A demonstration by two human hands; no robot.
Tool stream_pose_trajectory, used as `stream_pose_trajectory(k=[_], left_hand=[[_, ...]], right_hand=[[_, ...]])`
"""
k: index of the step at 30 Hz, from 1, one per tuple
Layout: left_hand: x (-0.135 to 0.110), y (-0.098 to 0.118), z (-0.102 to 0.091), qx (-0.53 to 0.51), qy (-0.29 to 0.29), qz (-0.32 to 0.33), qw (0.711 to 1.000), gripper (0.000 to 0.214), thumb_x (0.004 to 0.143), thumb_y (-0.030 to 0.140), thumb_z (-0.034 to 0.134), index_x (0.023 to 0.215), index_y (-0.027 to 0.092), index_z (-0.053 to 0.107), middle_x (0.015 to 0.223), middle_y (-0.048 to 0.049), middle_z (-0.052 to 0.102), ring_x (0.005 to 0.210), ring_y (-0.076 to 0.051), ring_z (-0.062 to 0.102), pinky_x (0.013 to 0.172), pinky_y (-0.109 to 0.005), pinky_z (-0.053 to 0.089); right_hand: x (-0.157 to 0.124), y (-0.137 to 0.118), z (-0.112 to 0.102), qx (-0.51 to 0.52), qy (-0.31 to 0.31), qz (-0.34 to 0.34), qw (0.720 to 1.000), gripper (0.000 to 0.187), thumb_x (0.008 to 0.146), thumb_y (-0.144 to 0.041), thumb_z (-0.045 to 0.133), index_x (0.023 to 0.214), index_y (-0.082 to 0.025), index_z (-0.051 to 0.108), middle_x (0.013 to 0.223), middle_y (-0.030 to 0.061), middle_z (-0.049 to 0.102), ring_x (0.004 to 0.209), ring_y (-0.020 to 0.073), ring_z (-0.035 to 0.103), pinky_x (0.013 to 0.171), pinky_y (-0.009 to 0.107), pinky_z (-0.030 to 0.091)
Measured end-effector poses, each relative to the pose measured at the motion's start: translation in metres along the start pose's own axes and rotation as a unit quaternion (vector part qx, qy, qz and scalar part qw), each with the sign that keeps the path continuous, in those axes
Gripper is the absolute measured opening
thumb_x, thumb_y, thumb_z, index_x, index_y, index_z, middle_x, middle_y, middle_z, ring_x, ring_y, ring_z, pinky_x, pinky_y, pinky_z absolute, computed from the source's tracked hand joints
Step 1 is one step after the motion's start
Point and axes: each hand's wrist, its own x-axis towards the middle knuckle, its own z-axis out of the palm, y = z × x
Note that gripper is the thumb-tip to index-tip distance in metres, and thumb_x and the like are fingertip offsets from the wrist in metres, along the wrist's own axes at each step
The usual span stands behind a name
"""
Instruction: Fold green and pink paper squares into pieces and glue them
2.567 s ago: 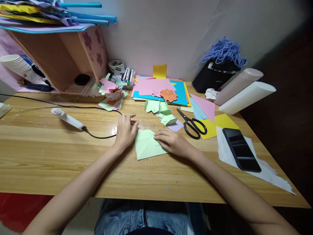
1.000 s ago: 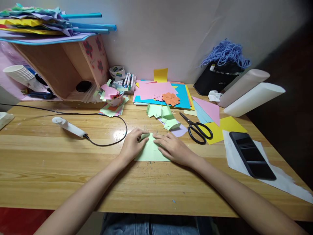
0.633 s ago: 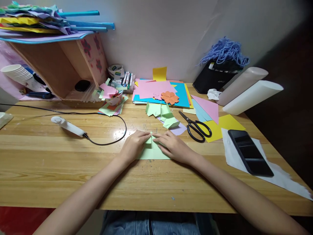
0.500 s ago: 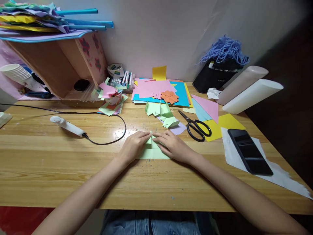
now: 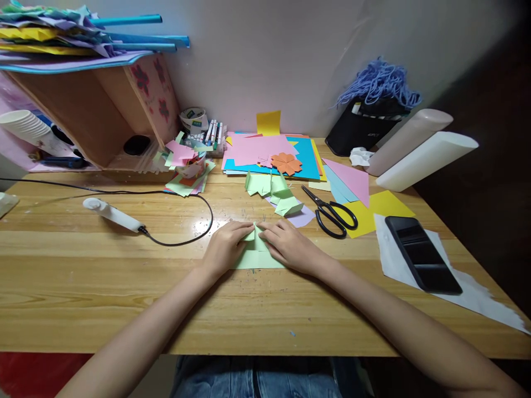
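Observation:
A light green paper (image 5: 255, 257) lies on the wooden desk (image 5: 83, 265) in front of me, partly folded with a raised flap at its top. My left hand (image 5: 225, 247) pinches that flap from the left with curled fingers. My right hand (image 5: 289, 246) presses on the paper's right side, its fingertips meeting the left hand's at the fold. Much of the paper is hidden under both hands.
Black scissors (image 5: 332, 212), folded green pieces (image 5: 274, 192), an orange paper flower (image 5: 286, 162) on a coloured paper stack (image 5: 307, 155), a black phone (image 5: 422, 254) on white paper, and a white corded tool (image 5: 111, 213) lie around. A wooden box (image 5: 83, 110) stands back left.
The green paper was lying open under my hands; both hands have since closed in on its top and folded it into a smaller shape with a raised flap. Little has moved in the last half second.

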Motion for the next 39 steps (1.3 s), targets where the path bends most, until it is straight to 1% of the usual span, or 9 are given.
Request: stream_pose_trajectory(k=[5, 12, 18, 21, 23, 28, 31, 35, 39], left_hand=[[0.0, -0.003, 0.002, -0.018, 0.011, 0.017, 1.0, 0.032, 0.07, 0.001, 0.054, 0.097, 0.016, 0.062, 0.103, -0.0081, 0.066, 0.092, -0.019, 0.06, 0.08, -0.036, 0.05], [0.003, 0.004, 0.001, 0.096, -0.007, 0.081, 0.992, 0.021, 0.078, 0.006, 0.05, 0.095, 0.011, 0.061, 0.1, -0.0103, 0.067, 0.086, -0.021, 0.06, 0.073, -0.035, 0.051], [0.004, 0.007, 0.0, 0.148, -0.01, 0.107, 0.983, 0.018, 0.08, 0.007, 0.05, 0.094, 0.011, 0.06, 0.097, -0.0089, 0.067, 0.083, -0.019, 0.061, 0.072, -0.032, 0.051], [0.005, 0.008, -0.001, 0.167, -0.006, 0.121, 0.978, 0.018, 0.081, 0.008, 0.049, 0.095, 0.011, 0.06, 0.096, -0.0082, 0.067, 0.081, -0.018, 0.061, 0.07, -0.03, 0.05], [0.006, 0.008, -0.001, 0.174, -0.011, 0.129, 0.976, 0.017, 0.082, 0.009, 0.049, 0.096, 0.01, 0.059, 0.096, -0.0088, 0.067, 0.08, -0.018, 0.061, 0.069, -0.03, 0.05], [0.007, 0.008, -0.002, 0.176, -0.023, 0.138, 0.974, 0.018, 0.083, 0.01, 0.048, 0.096, 0.008, 0.059, 0.094, -0.0101, 0.067, 0.081, -0.018, 0.061, 0.07, -0.03, 0.05], [0.008, 0.008, -0.003, 0.185, -0.038, 0.132, 0.973, 0.016, 0.082, 0.01, 0.049, 0.093, 0.009, 0.06, 0.091, -0.009, 0.068, 0.079, -0.019, 0.061, 0.069, -0.031, 0.05], [0.009, 0.008, -0.004, 0.194, -0.068, 0.116, 0.972, 0.016, 0.082, 0.012, 0.051, 0.094, 0.01, 0.06, 0.09, -0.0087, 0.067, 0.08, -0.02, 0.061, 0.07, -0.032, 0.05], [0.009, 0.007, -0.008, 0.179, -0.107, 0.116, 0.971, 0.02, 0.081, 0.012, 0.052, 0.1, 0.01, 0.059, 0.097, -0.0096, 0.067, 0.089, -0.02, 0.06, 0.076, -0.033, 0.05]], right_hand=[[0.003, -0.002, 0.001, -0.015, 0.003, 0.008, 1.0, 0.02, 0.085, -0.016, 0.041, 0.098, -0.013, 0.057, 0.119, 0.0094, 0.055, 0.089, 0.0212, 0.047, 0.079, 0.036, 0.044], [0.001, -0.002, 0.003, 0.003, 0.021, 0.014, 1.0, 0.02, 0.085, -0.015, 0.041, 0.096, -0.014, 0.057, 0.116, 0.0096, 0.057, 0.088, 0.0214, 0.049, 0.079, 0.038, 0.044], [-0.001, -0.001, 0.004, 0.045, 0.03, 0.031, 0.998, 0.018, 0.084, -0.016, 0.042, 0.095, -0.013, 0.056, 0.115, 0.0113, 0.057, 0.092, 0.0217, 0.049, 0.083, 0.038, 0.044], [-0.002, 0.001, 0.005, 0.078, 0.031, 0.048, 0.995, 0.02, 0.083, -0.017, 0.045, 0.1, -0.014, 0.055, 0.117, 0.0111, 0.056, 0.095, 0.0216, 0.05, 0.085, 0.038, 0.043], [-0.003, 0.002, 0.006, 0.1, 0.033, 0.058, 0.993, 0.027, 0.082, -0.018, 0.047, 0.108, -0.014, 0.052, 0.116, 0.011, 0.056, 0.098, 0.0221, 0.049, 0.087, 0.039, 0.043], [-0.004, 0.004, 0.008, 0.126, 0.041, 0.068, 0.989, 0.044, 0.083, -0.02, 0.046, 0.126, -0.016, 0.04, 0.116, 0.0104, 0.056, 0.103, 0.0229, 0.049, 0.089, 0.042, 0.043], [-0.003, 0.004, 0.01, 0.116, 0.051, 0.058, 0.99, 0.042, 0.084, -0.02, 0.043, 0.127, -0.017, 0.041, 0.124, 0.0103, 0.05, 0.108, 0.0232, 0.047, 0.093, 0.043, 0.04], [0.0, 0.003, 0.013, 0.099, 0.056, 0.06, 0.992, 0.038, 0.085, -0.022, 0.042, 0.123, -0.016, 0.047, 0.121, 0.0111, 0.051, 0.107, 0.0241, 0.047, 0.092, 0.043, 0.041], [0.001, 0.003, 0.014, 0.09, 0.053, 0.062, 0.993, 0.038, 0.085, -0.021, 0.042, 0.123, -0.015, 0.047, 0.121, 0.0108, 0.051, 0.106, 0.0237, 0.047, 0.092, 0.042, 0.041]])
